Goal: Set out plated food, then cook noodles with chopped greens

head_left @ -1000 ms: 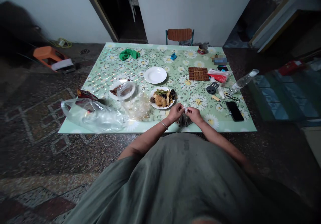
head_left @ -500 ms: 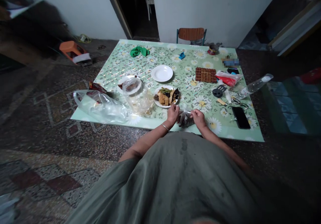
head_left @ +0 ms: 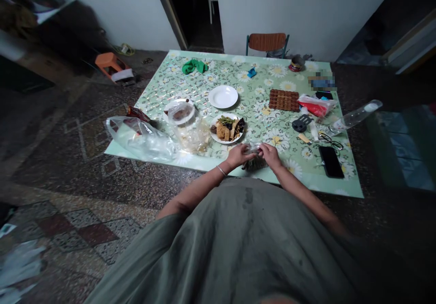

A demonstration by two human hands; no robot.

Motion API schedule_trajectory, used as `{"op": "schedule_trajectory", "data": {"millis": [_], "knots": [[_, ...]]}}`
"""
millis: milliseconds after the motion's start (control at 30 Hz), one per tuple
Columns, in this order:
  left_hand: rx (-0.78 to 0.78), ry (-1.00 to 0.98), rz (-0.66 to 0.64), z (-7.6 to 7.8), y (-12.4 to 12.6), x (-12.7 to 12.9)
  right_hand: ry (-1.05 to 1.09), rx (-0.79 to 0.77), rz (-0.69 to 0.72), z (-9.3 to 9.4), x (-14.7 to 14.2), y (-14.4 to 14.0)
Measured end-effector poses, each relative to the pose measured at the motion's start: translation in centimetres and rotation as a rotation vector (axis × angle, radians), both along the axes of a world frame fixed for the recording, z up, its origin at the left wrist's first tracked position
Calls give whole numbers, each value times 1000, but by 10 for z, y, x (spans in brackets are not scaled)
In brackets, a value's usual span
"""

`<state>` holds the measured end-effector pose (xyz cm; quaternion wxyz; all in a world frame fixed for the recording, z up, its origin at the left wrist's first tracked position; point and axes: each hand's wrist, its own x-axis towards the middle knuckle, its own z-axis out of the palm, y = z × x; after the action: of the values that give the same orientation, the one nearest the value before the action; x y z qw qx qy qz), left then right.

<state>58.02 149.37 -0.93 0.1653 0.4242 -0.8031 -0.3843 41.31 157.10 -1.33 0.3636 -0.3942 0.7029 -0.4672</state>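
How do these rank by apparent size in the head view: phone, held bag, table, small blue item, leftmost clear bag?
1. Table
2. Leftmost clear bag
3. Phone
4. Small blue item
Held bag: above the blue item; left hand and right hand partly cover it, so unsure against phone.

On the bench (head_left: 272, 77) I count three white plates (head_left: 223, 97) (head_left: 227, 115) (head_left: 192, 113), at least three clear plastic bags (head_left: 143, 142) (head_left: 196, 137) (head_left: 252, 147), one green cloth (head_left: 195, 66), one brown woven mat (head_left: 284, 100), one plastic bottle (head_left: 356, 117), one black smartphone (head_left: 331, 161), one pair of eyeglasses (head_left: 329, 140) and one tin can (head_left: 296, 64). Beside the bench there are one wooden-backed chair (head_left: 267, 42) and one orange stool (head_left: 106, 62). Two hands (head_left: 240, 155) (head_left: 270, 154) are visible.
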Motion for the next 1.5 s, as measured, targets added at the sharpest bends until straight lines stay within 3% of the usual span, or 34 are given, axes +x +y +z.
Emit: {"op": "schedule_trajectory", "data": {"millis": [133, 300, 400, 467, 500, 533, 633, 733, 833, 967, 1033, 1233, 1300, 1367, 1433, 1500], "knots": [[14, 52, -104, -3, 4, -4, 232, -23, 22, 6, -6, -8], [211, 351, -103, 2, 1, -9, 28, 110, -99, -1, -12, -23], [370, 484, 68, 3, -4, -6, -79, 90, -159, -9, -16, -19], [390, 472, 225, 2, -5, 0, -71, 51, -125, -13, -19, -10], [360, 414, 244, 1, -4, 4, -4, 34, -82, -15, -20, -6], [304, 331, 216, -1, -3, 7, 103, 24, -22, -16, -21, -1], [45, 59, -32, -2, 4, 11, 449, 19, 158, -18, -18, 6], [-130, -88, -172, 2, 7, 8, 621, -12, 299, -15, -16, 7], [-156, -106, -147, 6, 2, 15, 685, -63, 295, -14, -29, 11], [-79, -74, -29, 5, -5, 45, 587, -29, 66, -19, -64, 29], [-54, -54, -15, 5, -4, 52, 529, -27, 34, -22, -70, 35], [-103, 41, -306, 16, 4, 19, 659, -102, 277, -12, -44, 29], [-21, 17, -218, 17, 0, 14, 607, -96, 228, -8, -47, 30], [105, 80, 36, 16, -8, 18, 426, -127, 111, -5, -59, 37], [267, 240, 290, 17, -15, 26, 167, -171, 43, 0, -72, 48], [399, 416, 388, 23, -18, 34, -54, -182, 89, 11, -80, 59]]}}
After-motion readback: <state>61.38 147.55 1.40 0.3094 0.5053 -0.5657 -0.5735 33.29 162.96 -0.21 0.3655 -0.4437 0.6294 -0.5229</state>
